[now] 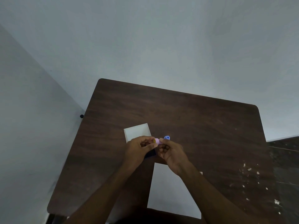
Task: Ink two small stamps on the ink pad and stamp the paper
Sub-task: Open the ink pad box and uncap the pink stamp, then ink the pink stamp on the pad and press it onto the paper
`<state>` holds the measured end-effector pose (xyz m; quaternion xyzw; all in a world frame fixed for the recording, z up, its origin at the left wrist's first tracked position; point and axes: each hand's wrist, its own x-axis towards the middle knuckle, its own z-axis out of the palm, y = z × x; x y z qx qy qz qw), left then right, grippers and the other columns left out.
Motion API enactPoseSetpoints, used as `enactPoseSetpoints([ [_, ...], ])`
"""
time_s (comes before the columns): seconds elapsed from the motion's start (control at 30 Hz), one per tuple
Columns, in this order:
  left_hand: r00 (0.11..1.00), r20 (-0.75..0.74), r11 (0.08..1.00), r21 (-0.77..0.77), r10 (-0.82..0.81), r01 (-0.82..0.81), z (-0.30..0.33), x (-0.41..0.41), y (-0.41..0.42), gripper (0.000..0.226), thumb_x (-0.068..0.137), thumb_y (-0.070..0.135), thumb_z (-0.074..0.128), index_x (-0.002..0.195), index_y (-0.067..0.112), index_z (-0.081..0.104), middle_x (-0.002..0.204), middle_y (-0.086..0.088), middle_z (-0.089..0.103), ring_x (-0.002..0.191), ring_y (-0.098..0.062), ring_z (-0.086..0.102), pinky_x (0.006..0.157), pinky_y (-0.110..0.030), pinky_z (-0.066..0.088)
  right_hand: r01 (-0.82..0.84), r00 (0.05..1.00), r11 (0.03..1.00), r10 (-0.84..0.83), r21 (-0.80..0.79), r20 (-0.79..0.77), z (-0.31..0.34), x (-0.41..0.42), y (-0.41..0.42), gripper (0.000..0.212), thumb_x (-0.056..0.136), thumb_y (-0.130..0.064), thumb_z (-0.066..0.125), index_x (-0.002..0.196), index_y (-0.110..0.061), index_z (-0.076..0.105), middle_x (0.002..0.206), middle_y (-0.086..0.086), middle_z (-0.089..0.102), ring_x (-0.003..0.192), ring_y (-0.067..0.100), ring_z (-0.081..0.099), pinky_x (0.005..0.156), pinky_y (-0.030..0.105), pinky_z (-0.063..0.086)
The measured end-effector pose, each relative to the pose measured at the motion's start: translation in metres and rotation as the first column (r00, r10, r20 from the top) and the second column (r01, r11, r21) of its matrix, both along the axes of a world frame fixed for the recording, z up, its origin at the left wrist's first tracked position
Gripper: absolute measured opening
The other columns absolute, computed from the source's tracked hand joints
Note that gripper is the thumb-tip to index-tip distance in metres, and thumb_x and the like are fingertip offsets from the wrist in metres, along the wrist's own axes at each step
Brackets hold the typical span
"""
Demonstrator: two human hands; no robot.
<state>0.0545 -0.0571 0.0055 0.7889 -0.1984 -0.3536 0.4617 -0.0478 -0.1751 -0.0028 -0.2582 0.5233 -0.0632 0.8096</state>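
Observation:
A small pink stamp (157,141) is held sideways between my two hands above the table's middle. My left hand (139,147) pinches its left end, where a yellowish cap or face shows. My right hand (170,151) grips its right end. A small blue stamp (167,137) stands on the table just behind my right hand's fingers. A dark ink pad (150,154) peeks out beneath my hands, mostly hidden. A white sheet of paper (168,188) lies near the table's front edge, partly covered by my right forearm.
A white square lid or tray (137,130) rests on the brown wooden table (194,120) behind my left hand. Pale chipped spots mark the table's right side. A grey floor surrounds the table, and a dark surface lies at the far right.

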Motion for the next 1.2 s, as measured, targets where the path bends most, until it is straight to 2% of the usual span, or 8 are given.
enactPoseSetpoints([
  [0.1,1.0,0.013,1.0,-0.005,-0.001,0.001,0.003,-0.002,0.0,0.034,0.076,0.047,0.07,0.104,0.028,0.071,0.093,0.016,0.07,0.08,0.008,0.064,0.067,-0.002,0.047,-0.008,1.0,1.0,0.007,0.015,0.029,0.003,-0.001,0.0,0.029,0.082,-0.008,0.07,0.106,0.007,0.066,0.115,0.029,0.065,0.099,0.034,0.063,0.093,0.042,0.052],
  [0.37,0.999,0.04,1.0,-0.031,0.004,-0.003,0.008,-0.005,0.0,0.035,0.08,0.037,0.07,0.112,0.021,0.069,0.097,0.015,0.066,0.081,0.008,0.06,0.068,0.006,0.041,-0.066,0.997,0.997,0.068,-0.035,0.048,0.011,-0.003,0.003,0.03,0.083,-0.009,0.069,0.108,0.007,0.065,0.108,0.027,0.067,0.09,0.031,0.066,0.093,0.043,0.052],
  [0.57,0.985,-0.079,0.978,-0.128,0.153,-0.162,0.006,-0.004,0.013,0.029,0.079,0.023,0.074,0.108,0.02,0.069,0.098,0.01,0.072,0.086,0.002,0.068,0.07,-0.005,0.051,-0.037,0.988,0.993,0.021,0.108,0.152,0.016,-0.008,0.004,0.023,0.088,-0.011,0.059,0.105,0.002,0.069,0.102,0.021,0.064,0.096,0.03,0.057,0.104,0.045,0.043],
  [0.63,0.971,-0.12,0.965,-0.14,0.205,-0.221,0.003,-0.003,0.022,0.027,0.079,0.019,0.074,0.105,0.022,0.068,0.096,0.011,0.073,0.087,0.001,0.068,0.068,-0.01,0.053,-0.039,0.982,0.985,0.007,0.166,0.19,0.019,-0.009,0.003,0.03,0.089,-0.011,0.057,0.113,0.004,0.065,0.102,0.021,0.062,0.089,0.027,0.056,0.097,0.041,0.047],
  [0.77,0.95,-0.114,0.952,-0.064,0.291,-0.299,-0.014,0.003,0.047,0.026,0.08,0.018,0.072,0.104,0.025,0.065,0.098,0.008,0.072,0.09,-0.003,0.068,0.077,-0.022,0.056,-0.098,0.96,0.965,0.027,0.243,0.28,0.028,-0.01,0.004,0.026,0.091,-0.014,0.051,0.108,0.001,0.062,0.084,0.015,0.059,0.067,0.018,0.05,0.059,0.028,0.043],
  [0.9,0.948,-0.095,0.95,-0.049,0.303,-0.308,-0.034,0.012,0.071,0.03,0.084,0.018,0.068,0.113,0.023,0.062,0.105,0.009,0.068,0.097,-0.002,0.064,0.081,-0.021,0.052,-0.159,0.921,0.948,0.042,0.275,0.387,0.031,-0.01,0.008,0.025,0.089,-0.013,0.048,0.107,0.001,0.057,0.084,0.013,0.054,0.066,0.016,0.045,0.055,0.027,0.038],
  [1.07,0.958,0.117,0.958,0.089,0.262,-0.272,-0.06,0.019,0.094,0.027,0.085,0.02,0.067,0.112,0.023,0.065,0.108,0.007,0.066,0.099,-0.004,0.06,0.093,-0.03,0.048,-0.176,0.905,0.937,0.034,0.3,0.424,0.031,-0.009,0.011,0.028,0.089,-0.014,0.046,0.113,-0.001,0.053,0.085,0.012,0.055,0.068,0.016,0.046,0.057,0.027,0.04],
  [1.2,0.958,0.189,0.955,0.163,0.218,-0.249,-0.071,0.017,0.097,0.031,0.084,0.026,0.068,0.114,0.024,0.067,0.107,0.007,0.066,0.098,-0.006,0.058,0.086,-0.021,0.043,-0.182,0.896,0.935,0.03,0.304,0.444,0.034,-0.007,0.011,0.027,0.089,-0.015,0.047,0.109,-0.001,0.057,0.083,0.011,0.056,0.069,0.016,0.045,0.058,0.026,0.039],
])
